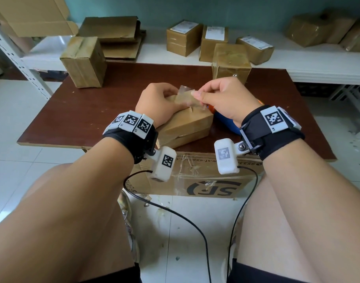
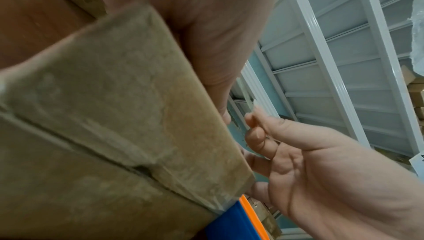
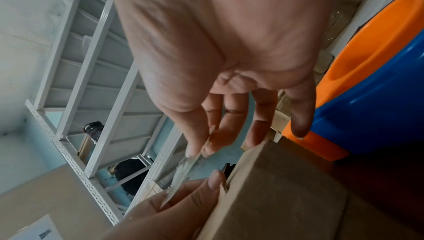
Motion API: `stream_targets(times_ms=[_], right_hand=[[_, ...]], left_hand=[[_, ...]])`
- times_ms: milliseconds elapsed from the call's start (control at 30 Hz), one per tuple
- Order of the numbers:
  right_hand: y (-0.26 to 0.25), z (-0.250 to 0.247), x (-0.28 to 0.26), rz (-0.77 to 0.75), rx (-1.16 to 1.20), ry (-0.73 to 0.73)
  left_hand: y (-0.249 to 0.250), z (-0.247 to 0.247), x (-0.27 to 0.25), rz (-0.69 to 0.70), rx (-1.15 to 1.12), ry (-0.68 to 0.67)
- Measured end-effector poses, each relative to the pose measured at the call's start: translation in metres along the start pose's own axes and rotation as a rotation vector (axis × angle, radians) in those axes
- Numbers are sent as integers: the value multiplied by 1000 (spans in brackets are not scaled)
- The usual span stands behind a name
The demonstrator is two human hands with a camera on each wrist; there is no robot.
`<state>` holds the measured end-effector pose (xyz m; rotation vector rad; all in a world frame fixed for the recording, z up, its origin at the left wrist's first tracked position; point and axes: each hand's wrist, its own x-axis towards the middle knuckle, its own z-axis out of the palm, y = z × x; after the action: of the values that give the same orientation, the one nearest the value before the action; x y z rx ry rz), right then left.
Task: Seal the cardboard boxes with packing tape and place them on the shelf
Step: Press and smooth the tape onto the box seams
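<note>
— Head view, nearest first: what's below the counter edge?

— A big printed carton (image 1: 203, 178) on the tiled floor, between the person's knees, with clear tape across its top.

— And on the counter (image 1: 77, 117)?

— A flat cardboard box (image 1: 187, 123) lies near the front edge. The left hand (image 1: 156, 103) rests on its top, fingers curled over the far end. The right hand (image 1: 222, 99) pinches a strip of clear packing tape (image 1: 185, 94) between thumb and forefinger; the strip runs down toward the left hand's fingers at the box top.

— Is the strip stuck down yet?

— I cannot tell. In the right wrist view it hangs from the fingertips to the left thumb.

— Anything beside the box?

— A blue and orange tape dispenser (image 1: 226, 121), just right of the box, under the right wrist.

— Farther back?

— Two taped boxes stand at the counter's rear, one left (image 1: 83, 62), one right (image 1: 230, 62). Behind them, a white shelf (image 1: 318, 64) carries flattened cardboard (image 1: 117, 35) and several labelled parcels (image 1: 183, 37).
</note>
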<state>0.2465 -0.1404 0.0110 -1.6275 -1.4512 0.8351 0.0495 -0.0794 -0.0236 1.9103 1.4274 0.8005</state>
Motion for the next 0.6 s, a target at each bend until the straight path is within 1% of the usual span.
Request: stream_targets(times_ms=[100, 267, 500, 600], right_hand=[[1, 1, -1, -22, -37, 10], [2, 6, -3, -86, -154, -52], [2, 5, 0, -120, -295, -39], [0, 7, 0, -132, -392, -45]], left_hand=[[-2, -1, 3, 33, -59, 7], [-3, -1, 6, 89, -70, 25], [-3, 0, 6, 89, -65, 26], [-3, 0, 5, 84, -63, 27]])
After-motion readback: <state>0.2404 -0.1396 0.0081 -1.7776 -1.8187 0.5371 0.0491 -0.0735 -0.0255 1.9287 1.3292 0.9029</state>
